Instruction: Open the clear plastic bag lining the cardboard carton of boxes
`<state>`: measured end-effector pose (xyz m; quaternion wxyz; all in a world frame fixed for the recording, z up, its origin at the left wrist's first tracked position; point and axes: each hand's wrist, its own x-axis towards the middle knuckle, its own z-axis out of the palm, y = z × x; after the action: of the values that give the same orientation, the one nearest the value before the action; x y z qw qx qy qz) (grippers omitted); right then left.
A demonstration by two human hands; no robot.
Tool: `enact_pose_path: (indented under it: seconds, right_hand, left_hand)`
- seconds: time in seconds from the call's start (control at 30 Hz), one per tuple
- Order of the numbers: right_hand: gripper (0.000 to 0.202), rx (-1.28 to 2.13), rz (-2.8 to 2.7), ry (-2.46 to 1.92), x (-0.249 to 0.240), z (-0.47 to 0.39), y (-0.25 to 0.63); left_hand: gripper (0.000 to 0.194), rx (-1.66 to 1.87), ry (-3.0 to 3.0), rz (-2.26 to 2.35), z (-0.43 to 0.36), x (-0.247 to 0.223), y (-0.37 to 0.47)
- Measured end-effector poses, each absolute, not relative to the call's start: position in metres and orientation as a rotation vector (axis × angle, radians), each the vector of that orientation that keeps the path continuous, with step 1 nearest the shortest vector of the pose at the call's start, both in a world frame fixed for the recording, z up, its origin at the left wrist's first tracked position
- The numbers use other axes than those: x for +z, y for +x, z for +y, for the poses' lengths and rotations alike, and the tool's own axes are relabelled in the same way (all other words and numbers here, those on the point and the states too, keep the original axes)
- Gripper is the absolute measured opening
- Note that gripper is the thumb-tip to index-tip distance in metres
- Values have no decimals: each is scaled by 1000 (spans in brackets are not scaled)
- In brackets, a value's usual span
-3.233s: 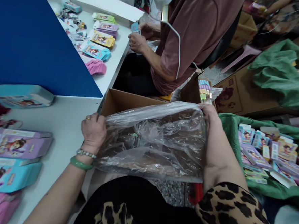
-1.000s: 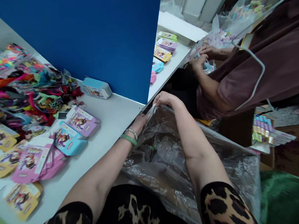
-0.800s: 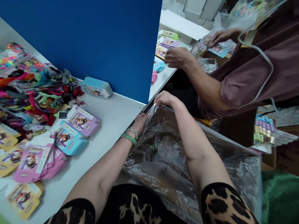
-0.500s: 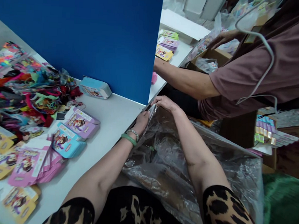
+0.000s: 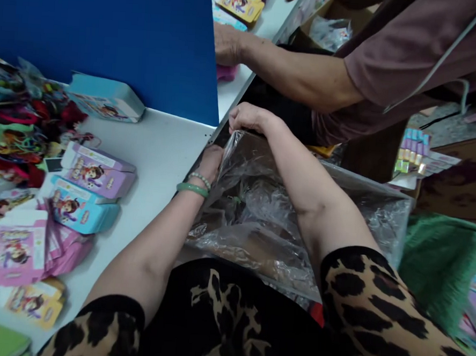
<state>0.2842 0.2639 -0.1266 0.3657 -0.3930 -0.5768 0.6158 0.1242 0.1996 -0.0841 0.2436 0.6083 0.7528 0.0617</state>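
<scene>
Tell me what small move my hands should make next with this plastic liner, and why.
Probably fold the clear plastic bag edge down over the box corner by the table. Both the left hand and right hand pinch its rim there, while the far side looks loose and crumpled.

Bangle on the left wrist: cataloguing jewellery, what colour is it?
Green bangle, beside a pale bead bracelet; head view.

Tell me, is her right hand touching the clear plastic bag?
Touching. The head view shows the right hand gripping the top edge of the plastic bag.
</scene>
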Motion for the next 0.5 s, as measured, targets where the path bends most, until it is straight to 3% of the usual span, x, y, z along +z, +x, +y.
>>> enact_pose_path:
  seconds: [0.23, 0.3, 0.4, 0.5]
  right_hand:
    - [10, 1420, -1593, -1222, -120, 269, 278]
    - [18, 1185, -1602, -1396, -112, 258, 283]
    - [32, 728, -1629, -1454, -103, 213, 281]
    - [35, 866, -2010, -1293, -116, 144, 256]
  left_hand:
    - [20, 120, 2150, 2080, 164, -42, 151]
    - [24, 3, 2367, 1952, 141, -29, 156]
    - [43, -377, 2531, 1831, 113, -18, 150]
    - [62, -638, 2399, 1886, 109, -19, 133]
